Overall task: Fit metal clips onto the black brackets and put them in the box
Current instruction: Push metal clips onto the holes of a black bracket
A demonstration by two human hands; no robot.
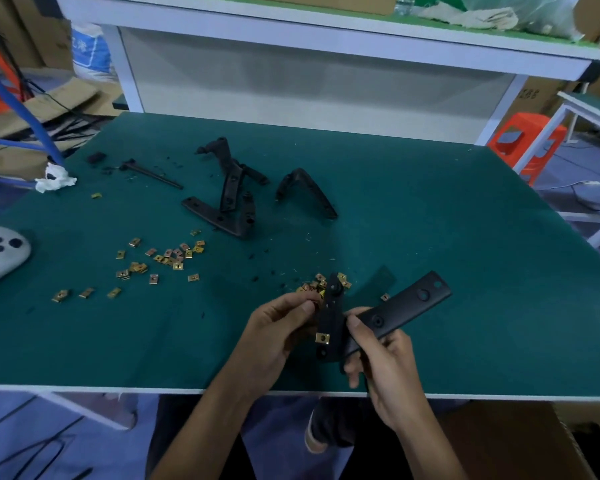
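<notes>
My right hand point(378, 355) grips a black V-shaped bracket point(399, 310) at its bend, above the near edge of the green table point(430, 220). One gold metal clip point(322, 338) sits on the bracket's shorter arm. My left hand point(284, 323) pinches another gold clip point(321, 295) against the upper end of that arm. Loose gold clips point(167, 258) lie scattered on the table at the left, and a small heap of clips point(317, 284) lies just beyond my hands. Several more black brackets point(232, 195) lie in a pile at the table's middle. A brown cardboard box point(513, 441) stands below the table's front edge at the right.
A white device point(0, 254) rests at the table's left edge, with crumpled white paper point(54, 180) and a blue hose point(32, 123) behind it. A thin black rod point(153, 173) lies at the back left. Orange stools point(530, 143) stand on the floor to the right.
</notes>
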